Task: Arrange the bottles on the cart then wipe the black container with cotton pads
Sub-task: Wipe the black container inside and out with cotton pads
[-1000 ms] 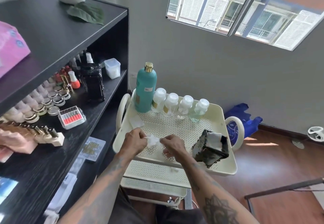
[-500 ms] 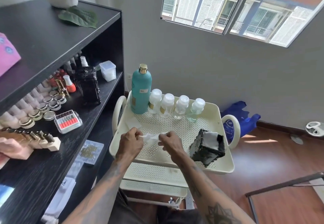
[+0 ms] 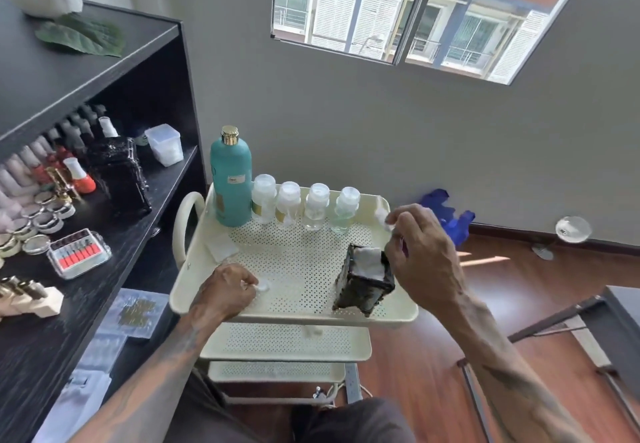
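A tall teal bottle [image 3: 231, 179] and several small clear bottles [image 3: 315, 207] stand in a row along the far edge of the cream cart tray [image 3: 294, 311]. A black container [image 3: 363, 280] with white cotton pads in its top sits tilted at the tray's right front. My left hand [image 3: 228, 290] rests on the tray's near left, pinching a piece of cotton pad [image 3: 263, 286]. My right hand [image 3: 419, 252] is raised just right of the container, holding a small white piece of cotton [image 3: 382, 215] at its fingertips. A loose pad [image 3: 221, 247] lies on the tray's left.
A black shelf unit [image 3: 104, 228] stands at the left with nail polish bottles, jars, a drill-bit case and another black container. Lower cart tiers [image 3: 287, 338] sit beneath the tray. A blue bag [image 3: 446, 214] lies on the wooden floor by the wall.
My hands, which held one cotton pad together over the tray's front, have pulled apart. My right hand rose to the right beside the black container with one piece; my left stayed low with another.
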`<action>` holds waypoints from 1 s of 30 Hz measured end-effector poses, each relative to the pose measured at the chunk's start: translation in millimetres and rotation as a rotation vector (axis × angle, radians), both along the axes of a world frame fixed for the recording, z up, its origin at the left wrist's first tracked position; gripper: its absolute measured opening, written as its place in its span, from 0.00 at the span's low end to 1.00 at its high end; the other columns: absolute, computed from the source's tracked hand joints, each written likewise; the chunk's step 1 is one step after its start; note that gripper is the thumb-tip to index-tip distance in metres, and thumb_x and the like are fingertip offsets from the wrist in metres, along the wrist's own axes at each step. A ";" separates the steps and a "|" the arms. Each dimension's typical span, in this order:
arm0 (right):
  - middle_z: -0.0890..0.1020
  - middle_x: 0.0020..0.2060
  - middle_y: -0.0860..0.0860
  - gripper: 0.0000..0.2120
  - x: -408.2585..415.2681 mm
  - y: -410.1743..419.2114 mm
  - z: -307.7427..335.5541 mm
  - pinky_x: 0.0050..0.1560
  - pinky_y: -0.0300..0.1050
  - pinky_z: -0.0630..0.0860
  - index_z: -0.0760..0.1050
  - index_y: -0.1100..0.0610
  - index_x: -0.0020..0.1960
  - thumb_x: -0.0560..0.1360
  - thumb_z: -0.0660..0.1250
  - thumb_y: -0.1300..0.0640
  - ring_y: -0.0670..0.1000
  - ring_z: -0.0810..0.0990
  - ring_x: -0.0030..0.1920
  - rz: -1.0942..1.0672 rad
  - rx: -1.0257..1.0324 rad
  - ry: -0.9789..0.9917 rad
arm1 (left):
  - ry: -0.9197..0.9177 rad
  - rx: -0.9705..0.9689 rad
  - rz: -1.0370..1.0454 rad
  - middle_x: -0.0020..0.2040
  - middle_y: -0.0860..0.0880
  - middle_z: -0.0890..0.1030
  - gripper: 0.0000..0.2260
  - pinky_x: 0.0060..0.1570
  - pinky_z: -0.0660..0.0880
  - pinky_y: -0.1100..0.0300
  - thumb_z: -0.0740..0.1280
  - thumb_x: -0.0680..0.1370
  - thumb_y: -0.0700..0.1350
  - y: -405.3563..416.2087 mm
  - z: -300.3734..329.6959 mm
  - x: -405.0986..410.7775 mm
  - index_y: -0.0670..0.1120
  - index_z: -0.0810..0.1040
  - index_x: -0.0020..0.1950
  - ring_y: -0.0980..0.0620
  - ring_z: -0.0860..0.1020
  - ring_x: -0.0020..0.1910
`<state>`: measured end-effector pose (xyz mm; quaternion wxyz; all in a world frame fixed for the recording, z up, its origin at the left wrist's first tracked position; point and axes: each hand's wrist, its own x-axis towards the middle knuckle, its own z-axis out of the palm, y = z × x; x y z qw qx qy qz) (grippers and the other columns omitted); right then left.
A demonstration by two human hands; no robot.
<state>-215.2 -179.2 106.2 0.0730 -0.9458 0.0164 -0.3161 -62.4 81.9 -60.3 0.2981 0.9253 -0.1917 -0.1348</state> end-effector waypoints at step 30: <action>0.69 0.70 0.47 0.43 -20.2 -41.0 -73.1 0.67 0.44 0.68 0.57 0.50 0.76 0.67 0.76 0.54 0.46 0.75 0.61 -0.068 0.557 0.632 | -0.082 -0.365 0.130 0.44 0.52 0.85 0.07 0.42 0.75 0.64 0.72 0.76 0.45 -22.2 53.7 -22.2 0.47 0.85 0.54 0.56 0.83 0.44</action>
